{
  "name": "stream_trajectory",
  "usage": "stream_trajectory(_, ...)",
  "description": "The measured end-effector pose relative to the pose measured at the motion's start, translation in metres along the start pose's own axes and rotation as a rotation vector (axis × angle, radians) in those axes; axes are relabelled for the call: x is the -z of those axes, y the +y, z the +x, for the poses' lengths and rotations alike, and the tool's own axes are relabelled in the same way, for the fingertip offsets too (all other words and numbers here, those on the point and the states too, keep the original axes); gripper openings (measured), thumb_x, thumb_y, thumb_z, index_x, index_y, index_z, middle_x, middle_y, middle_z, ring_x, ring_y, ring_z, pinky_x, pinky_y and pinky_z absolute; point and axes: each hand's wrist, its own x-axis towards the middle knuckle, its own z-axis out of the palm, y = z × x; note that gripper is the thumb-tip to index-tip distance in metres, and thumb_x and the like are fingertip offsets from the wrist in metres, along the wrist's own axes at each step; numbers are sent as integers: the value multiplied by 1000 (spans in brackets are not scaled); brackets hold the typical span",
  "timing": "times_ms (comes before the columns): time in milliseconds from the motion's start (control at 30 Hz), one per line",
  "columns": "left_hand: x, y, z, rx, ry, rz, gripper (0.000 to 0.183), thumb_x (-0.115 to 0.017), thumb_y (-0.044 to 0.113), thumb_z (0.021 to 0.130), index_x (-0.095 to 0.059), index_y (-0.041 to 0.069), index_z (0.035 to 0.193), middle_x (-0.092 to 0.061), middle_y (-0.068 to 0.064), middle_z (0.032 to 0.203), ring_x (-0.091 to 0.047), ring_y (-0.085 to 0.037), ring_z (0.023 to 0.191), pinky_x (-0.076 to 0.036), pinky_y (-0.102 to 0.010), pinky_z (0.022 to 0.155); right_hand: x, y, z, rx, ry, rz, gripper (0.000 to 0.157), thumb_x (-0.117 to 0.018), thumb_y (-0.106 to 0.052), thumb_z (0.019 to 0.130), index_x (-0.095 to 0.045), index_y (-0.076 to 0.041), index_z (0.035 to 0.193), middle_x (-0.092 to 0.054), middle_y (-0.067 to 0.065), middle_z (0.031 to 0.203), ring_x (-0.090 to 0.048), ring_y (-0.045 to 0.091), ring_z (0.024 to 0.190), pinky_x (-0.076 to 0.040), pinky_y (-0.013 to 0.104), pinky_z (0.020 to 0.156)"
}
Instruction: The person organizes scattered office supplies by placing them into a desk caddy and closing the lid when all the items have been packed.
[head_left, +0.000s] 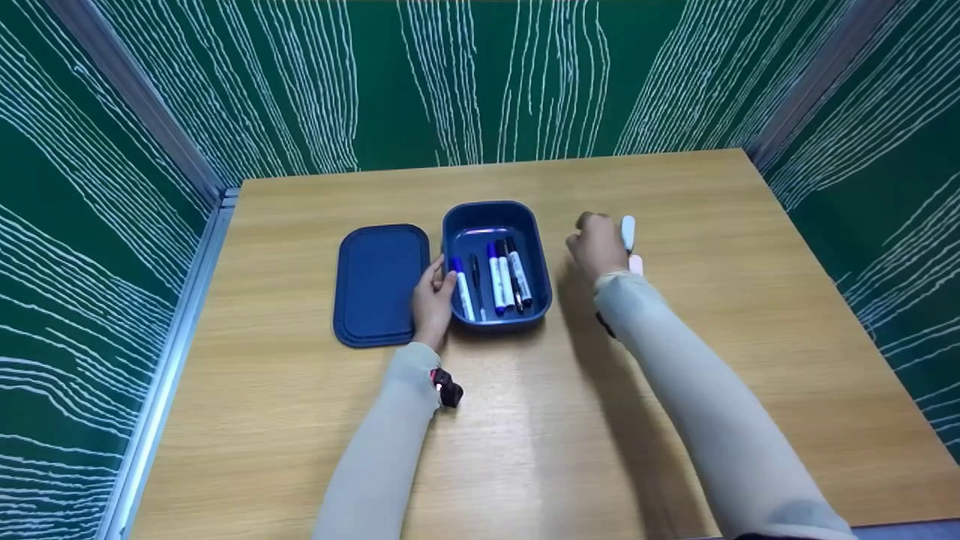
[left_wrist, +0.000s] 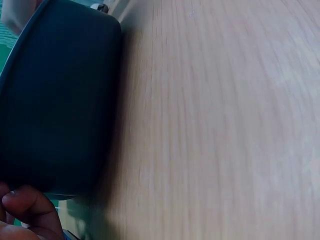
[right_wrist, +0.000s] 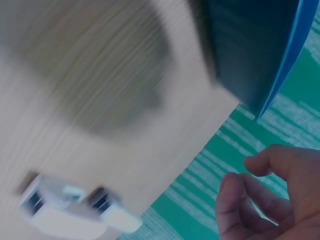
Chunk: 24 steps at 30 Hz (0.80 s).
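A dark blue rectangular box point(head_left: 536, 225) stands uncovered, with several whiteboard markers point(head_left: 496, 281) and a slim black pen point(head_left: 475, 277) inside. My left hand point(head_left: 433, 304) holds the box at its left side, thumb by the rim; the left wrist view shows curled fingers point(left_wrist: 30, 207) against the box's dark outer wall point(left_wrist: 60, 100). To the right of the box, apart from it, my right hand point(head_left: 598, 246) hovers above the table. Its fingers are loosely bent, and nothing shows between thumb and fingertips in the right wrist view.
The matching blue lid point(head_left: 381, 285) lies flat left of the box. Beyond my right hand lie a pale bluish stick-like item point(head_left: 628, 231) and a pinkish one point(head_left: 636, 265), partly hidden. Green panels with white lines point(head_left: 480, 82) border the wooden table point(head_left: 510, 435).
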Motion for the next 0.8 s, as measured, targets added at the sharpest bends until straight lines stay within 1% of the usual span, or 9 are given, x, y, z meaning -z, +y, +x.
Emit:
stream_trajectory(133,0,0,0,-2,2,5,43,-62,22,98,-57,16,140,-55,0,80,-51,-13,77,-42,-26,71,14,24,-2,-33,13,3,33,-51,-1,84,-66,13,110,-66,31,108,-64,44,97,-50,52,87)
stream_trajectory(300,0,1,0,2,2,-3,43,-62,21,98,-56,16,140,-55,0,84,-51,-14,80,-42,-26,74,30,50,-7,-101,53,3,21,-55,-2,83,-68,11,94,-68,29,97,-64,43,86,-50,52,79)
stream_trajectory(333,0,1,0,5,2,-3,44,-62,21,98,-56,16,141,-55,-1,84,-51,-14,80,-42,-27,74,32,54,-8,-113,59,7,20,-56,-2,83,-68,10,93,-68,30,97,-64,43,86,-50,52,79)
stream_trajectory(400,1,2,-1,11,2,-6,44,-62,21,98,-55,16,141,-54,-1,84,-51,-14,81,-42,-27,75,36,61,-10,-133,58,-2,22,-57,-3,83,-68,11,96,-68,31,99,-63,45,88,-50,53,79)
stream_trajectory(433,1,2,-1,14,1,-5,44,-61,21,98,-55,16,141,-53,0,84,-50,-15,81,-41,-27,74,38,63,-11,-141,51,-2,26,-57,-3,84,-68,12,102,-67,32,103,-63,46,91,-50,54,81)
stream_trajectory(533,1,1,-1,24,-1,1,44,-61,22,98,-55,18,142,-51,0,83,-49,-15,81,-41,-27,73,39,70,-14,-164,15,-4,33,-58,-5,87,-64,14,113,-64,33,112,-62,48,100,-50,54,87)
stream_trajectory(667,1,1,-1,27,-3,2,44,-61,22,98,-54,18,142,-52,0,84,-50,-15,81,-42,-27,74,35,75,-17,-182,-23,-8,35,-61,-9,89,-63,14,115,-63,33,113,-62,47,101,-50,53,87)
stream_trajectory(733,0,1,-1,22,0,5,44,-62,22,98,-55,18,142,-53,0,85,-50,-15,82,-42,-28,75,33,77,-19,-187,-33,-8,31,-63,-10,89,-66,13,110,-66,32,107,-64,44,94,-52,52,82)
stream_trajectory(800,-1,1,-1,14,7,18,44,-62,21,97,-56,18,141,-53,1,85,-50,-14,82,-42,-28,76,29,79,-21,-188,-36,-8,26,-65,-11,89,-68,11,102,-68,29,99,-65,38,82,-52,49,73)
